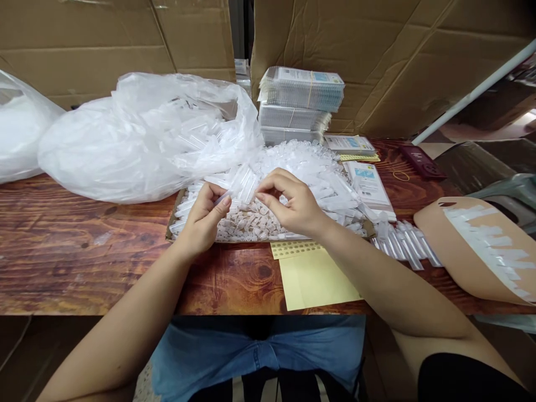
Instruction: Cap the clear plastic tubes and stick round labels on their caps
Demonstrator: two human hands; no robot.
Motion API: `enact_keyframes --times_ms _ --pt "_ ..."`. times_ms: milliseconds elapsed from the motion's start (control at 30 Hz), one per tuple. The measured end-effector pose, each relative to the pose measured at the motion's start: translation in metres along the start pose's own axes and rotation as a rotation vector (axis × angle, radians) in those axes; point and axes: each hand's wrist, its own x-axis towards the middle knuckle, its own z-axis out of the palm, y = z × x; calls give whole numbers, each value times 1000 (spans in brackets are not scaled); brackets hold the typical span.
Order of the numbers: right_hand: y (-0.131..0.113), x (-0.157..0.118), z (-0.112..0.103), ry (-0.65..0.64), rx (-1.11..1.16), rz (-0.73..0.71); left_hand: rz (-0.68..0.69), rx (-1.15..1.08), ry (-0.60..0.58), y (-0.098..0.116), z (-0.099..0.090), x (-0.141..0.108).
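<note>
My left hand (206,216) is closed on a small clear plastic tube (221,197), pinched between thumb and fingers. To its right, my right hand (293,204) has thumb and fingertips pressed together; whatever sits between them is too small to make out. Both hands hover over a shallow cardboard tray (171,220) heaped with translucent plastic tubes (245,184). Small whitish plastic pieces (251,222) fill the tray's front part, below and between my hands. More clear pieces (293,159) are piled at the back of the heap.
A big clear plastic bag (121,145) of tubes stands behind left. Banded stacks of printed packs (301,89) rise at the back. Yellow sticker sheets (316,279) lie in front of the tray. Rightward are a row of tubes (406,243) and a tan holder (469,268) with white strips.
</note>
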Motion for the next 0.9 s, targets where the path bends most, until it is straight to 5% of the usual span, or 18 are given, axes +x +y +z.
enact_keyframes --times_ms 167,433,633,900 --pt "-3 -7 15 249 473 248 -76 -140 -54 6 17 -7" --pt "-3 -15 33 329 630 394 -137 -214 -118 13 27 -13" --pt "-8 -21 30 304 604 345 -233 -330 -196 16 25 -14" --pt "-16 -16 31 293 547 219 -135 -301 -114 20 25 -18"
